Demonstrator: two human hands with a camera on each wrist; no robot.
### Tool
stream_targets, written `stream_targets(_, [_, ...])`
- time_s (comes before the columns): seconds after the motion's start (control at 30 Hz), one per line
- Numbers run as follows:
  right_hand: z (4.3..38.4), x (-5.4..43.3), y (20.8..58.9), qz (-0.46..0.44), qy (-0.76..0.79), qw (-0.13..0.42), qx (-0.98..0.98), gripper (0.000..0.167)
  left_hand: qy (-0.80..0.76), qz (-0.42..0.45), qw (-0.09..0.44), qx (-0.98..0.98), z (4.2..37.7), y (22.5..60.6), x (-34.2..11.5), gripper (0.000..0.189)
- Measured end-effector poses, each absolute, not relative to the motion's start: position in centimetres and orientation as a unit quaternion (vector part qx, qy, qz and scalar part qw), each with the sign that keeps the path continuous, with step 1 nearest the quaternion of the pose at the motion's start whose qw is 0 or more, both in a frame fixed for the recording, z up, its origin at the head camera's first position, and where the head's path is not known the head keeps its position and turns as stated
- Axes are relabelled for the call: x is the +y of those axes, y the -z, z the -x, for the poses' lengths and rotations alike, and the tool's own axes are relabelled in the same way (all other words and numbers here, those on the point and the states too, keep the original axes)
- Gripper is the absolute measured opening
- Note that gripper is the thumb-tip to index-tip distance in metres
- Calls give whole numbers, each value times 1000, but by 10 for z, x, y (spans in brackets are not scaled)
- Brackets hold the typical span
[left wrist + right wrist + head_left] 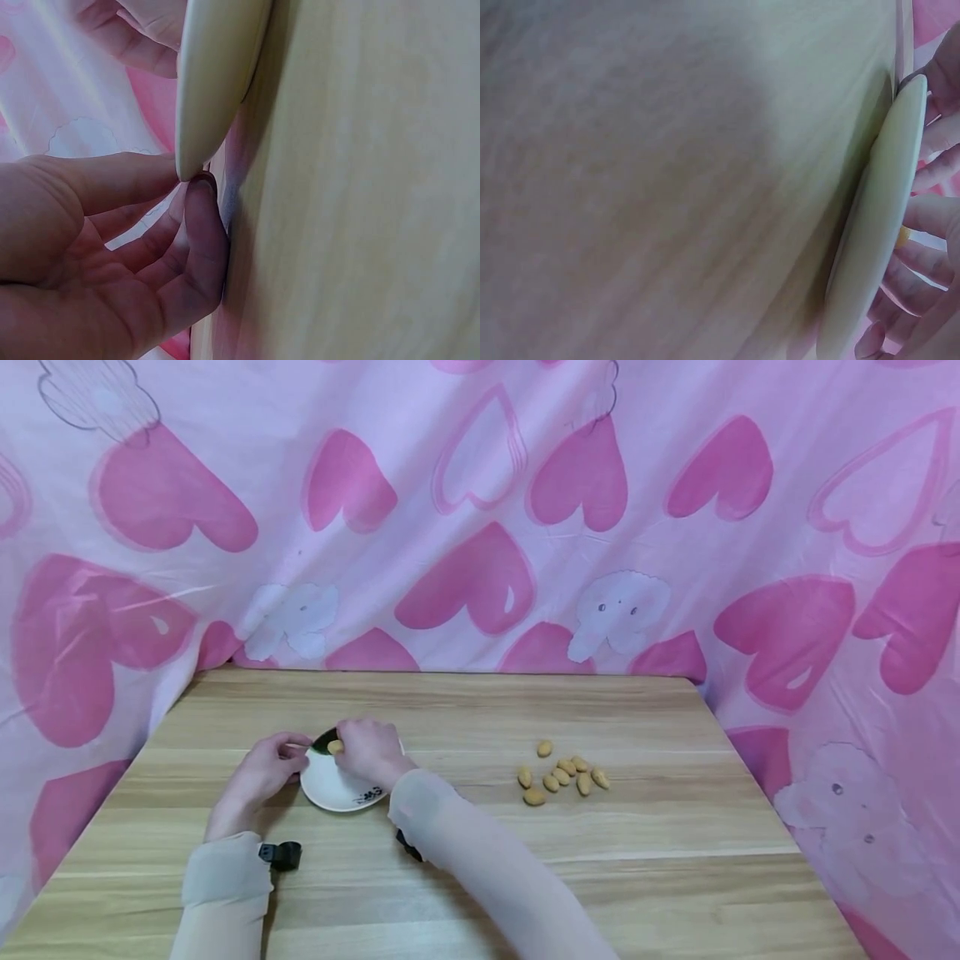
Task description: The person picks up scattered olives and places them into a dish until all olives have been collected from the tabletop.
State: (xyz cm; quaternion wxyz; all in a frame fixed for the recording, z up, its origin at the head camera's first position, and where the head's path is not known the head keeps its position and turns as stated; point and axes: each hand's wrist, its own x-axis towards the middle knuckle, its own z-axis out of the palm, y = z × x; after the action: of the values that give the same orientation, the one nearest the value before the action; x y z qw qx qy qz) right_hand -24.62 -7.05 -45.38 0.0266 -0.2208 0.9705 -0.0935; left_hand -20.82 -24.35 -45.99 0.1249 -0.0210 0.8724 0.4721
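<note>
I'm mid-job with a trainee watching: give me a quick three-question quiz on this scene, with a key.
1. Which hand holds a nut over the white plate?
A) left hand
B) right hand
2. True or false: the left hand is clear of the plate.
3. How many loose nuts lie on the wooden table?

Key: 1. B. 2. False; it pinches the rim. 3. Nine.

Plate (324,783) on table (675,902), left of centre. Left hand (262,768) at plate's left rim; right hand (369,750) above plate, held nut (335,747) at its fingertips. Nine loose nuts (561,777) on table, right of plate, rearmost slightly apart. Cloth (465,578) behind table, also along left and right sides.
</note>
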Motion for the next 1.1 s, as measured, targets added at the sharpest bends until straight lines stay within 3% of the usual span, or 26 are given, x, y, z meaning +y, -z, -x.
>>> stream_targets(0.13, [245, -69, 456, 210, 96, 33, 972, 22, -474, 18, 126, 871, 208, 461, -242, 38])
stream_targets(0.33, [239, -66, 455, 205, 102, 37, 973, 66, -465, 16, 127, 876, 207, 461, -242, 39])
stream_targets(0.43, [236, -63, 452, 215, 110, 32, 970, 73, -461, 10, 122, 879, 207, 461, -243, 39])
stream_targets(0.53, [231, -57, 447, 226, 149, 32, 962, 69, -460, 8, 118, 880, 207, 461, -244, 38])
stream_targets(0.83, [209, -32, 415, 245, 429, 30, 869, 30, -442, -2, 104, 891, 208, 459, -247, 36])
stream_targets(1.1, [181, 10, 393, 218, 582, 19, 783, 27, -443, 25, 132, 886, 209, 459, -244, 39])
